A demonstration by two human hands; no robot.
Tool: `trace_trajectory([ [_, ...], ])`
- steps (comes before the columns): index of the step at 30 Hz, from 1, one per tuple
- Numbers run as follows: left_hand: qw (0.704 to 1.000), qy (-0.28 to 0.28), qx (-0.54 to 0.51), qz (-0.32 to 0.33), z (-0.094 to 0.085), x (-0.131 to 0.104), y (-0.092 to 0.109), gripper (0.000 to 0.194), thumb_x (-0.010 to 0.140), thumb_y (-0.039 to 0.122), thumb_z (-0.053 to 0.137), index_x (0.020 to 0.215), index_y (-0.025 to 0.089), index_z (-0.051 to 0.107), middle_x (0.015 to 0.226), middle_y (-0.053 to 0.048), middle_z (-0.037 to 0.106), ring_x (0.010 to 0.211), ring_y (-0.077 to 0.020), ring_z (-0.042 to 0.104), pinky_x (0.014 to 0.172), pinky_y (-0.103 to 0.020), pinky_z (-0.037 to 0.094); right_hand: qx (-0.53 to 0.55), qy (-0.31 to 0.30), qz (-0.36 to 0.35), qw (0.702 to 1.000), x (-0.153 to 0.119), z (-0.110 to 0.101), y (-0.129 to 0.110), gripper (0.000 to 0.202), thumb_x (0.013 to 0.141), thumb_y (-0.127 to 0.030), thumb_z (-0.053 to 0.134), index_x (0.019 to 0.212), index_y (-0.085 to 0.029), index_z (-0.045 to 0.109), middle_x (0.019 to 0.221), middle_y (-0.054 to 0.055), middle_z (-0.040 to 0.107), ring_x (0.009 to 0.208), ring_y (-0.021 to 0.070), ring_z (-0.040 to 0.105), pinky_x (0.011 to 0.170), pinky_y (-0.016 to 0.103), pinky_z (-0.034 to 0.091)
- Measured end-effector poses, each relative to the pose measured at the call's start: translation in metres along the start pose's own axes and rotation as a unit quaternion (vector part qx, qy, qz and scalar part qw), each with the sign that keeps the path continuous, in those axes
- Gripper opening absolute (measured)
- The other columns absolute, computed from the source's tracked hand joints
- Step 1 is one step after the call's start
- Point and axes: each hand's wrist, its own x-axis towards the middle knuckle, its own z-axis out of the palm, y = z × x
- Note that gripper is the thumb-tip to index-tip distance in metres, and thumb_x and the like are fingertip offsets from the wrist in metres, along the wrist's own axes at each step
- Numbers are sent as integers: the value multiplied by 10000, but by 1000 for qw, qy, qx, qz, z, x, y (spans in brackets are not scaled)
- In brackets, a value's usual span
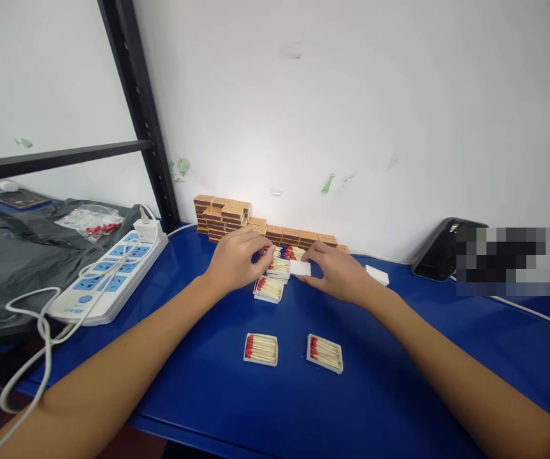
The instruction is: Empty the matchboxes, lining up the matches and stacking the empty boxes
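Observation:
My right hand grips a small white matchbox tray between thumb and fingers; its plain white face shows. Close by on the left, my left hand has thumb and index finger drawn together over open trays of red-headed matches. What the left fingertips hold, if anything, is too small to tell. One filled tray lies between the two hands, and another lies just in front of it. Red match heads show behind the white tray. Nearer to me lie two separate filled trays.
Closed matchboxes are stacked against the wall, with a lower row running right. A white tray lies beyond my right wrist. On the left are a power strip with cables and a dark plastic bag. A black device stands right.

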Motion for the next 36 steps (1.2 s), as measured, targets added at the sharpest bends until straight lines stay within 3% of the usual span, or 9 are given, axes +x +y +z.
trace_trajectory([
  [12, 1000, 2, -6, 3, 1, 0, 0, 186, 963, 212, 606, 797, 178, 684, 753, -20, 715, 719, -167, 617, 695, -319, 491, 13, 43, 23, 999, -20, -12, 8, 354, 963, -440, 666, 1216, -192, 656, 1266, 119, 627, 1030, 263, 666, 870, 393, 547],
  [15, 1000, -7, -10, -1, 2, -1, 0, 180, 962, 220, 605, 812, 177, 695, 740, -19, 706, 726, -171, 624, 702, -322, 497, -28, 46, 73, 996, -36, -16, 24, 334, 957, -440, 650, 1177, -192, 680, 1250, 121, 632, 958, 259, 686, 806, 387, 556],
  [20, 1000, -11, -9, -3, 2, 0, -2, 186, 964, 224, 591, 821, 185, 704, 739, -20, 705, 719, -170, 617, 705, -324, 498, -74, -3, 171, 983, -60, -31, 50, 316, 916, -428, 671, 1099, -177, 726, 1209, 140, 651, 787, 244, 676, 708, 401, 541],
  [23, 1000, -8, -8, 0, 2, 0, -3, 198, 968, 230, 589, 809, 188, 700, 731, -23, 696, 711, -170, 611, 693, -327, 492, 29, -12, 127, 991, -68, -46, 29, 370, 934, -519, 648, 1143, -222, 722, 1159, 109, 685, 820, 226, 673, 770, 382, 548],
  [26, 1000, -3, -6, 0, 2, 0, -4, 212, 974, 243, 588, 799, 188, 693, 727, -24, 693, 708, -171, 607, 676, -325, 480, 147, -144, 74, 976, -75, -58, -18, 467, 825, -627, 762, 1137, -284, 703, 994, 46, 710, 785, 210, 668, 647, 317, 520],
  [28, 1000, -7, -3, 1, 2, 0, -4, 211, 977, 246, 586, 806, 186, 695, 734, -25, 697, 716, -173, 611, 682, -325, 481, 161, -197, 59, 965, -80, -61, -47, 547, 696, -593, 886, 1101, -290, 679, 973, 29, 711, 742, 208, 655, 570, 308, 468],
  [30, 1000, -11, 1, 2, 2, 0, -4, 209, 976, 240, 586, 810, 184, 699, 738, -24, 700, 719, -173, 613, 693, -328, 488, 143, -218, 57, 964, -82, -60, -66, 428, 711, -478, 905, 994, -276, 655, 951, 16, 711, 777, 217, 655, 572, 310, 435],
  [33, 1000, -11, 2, 1, 2, 0, -4, 206, 971, 234, 589, 805, 185, 701, 739, -26, 700, 721, -176, 613, 695, -333, 492, 134, -207, 42, 968, -79, -51, -71, 244, 821, -350, 830, 945, -262, 638, 953, 6, 708, 822, 209, 657, 616, 308, 428],
  [36, 1000, -9, -5, 1, 2, 1, -3, 211, 974, 240, 585, 806, 187, 701, 737, -29, 699, 721, -176, 615, 691, -330, 493, 122, -155, 20, 980, -69, -39, -60, 142, 896, -308, 749, 979, -247, 651, 1021, 28, 700, 867, 204, 658, 679, 309, 452],
])
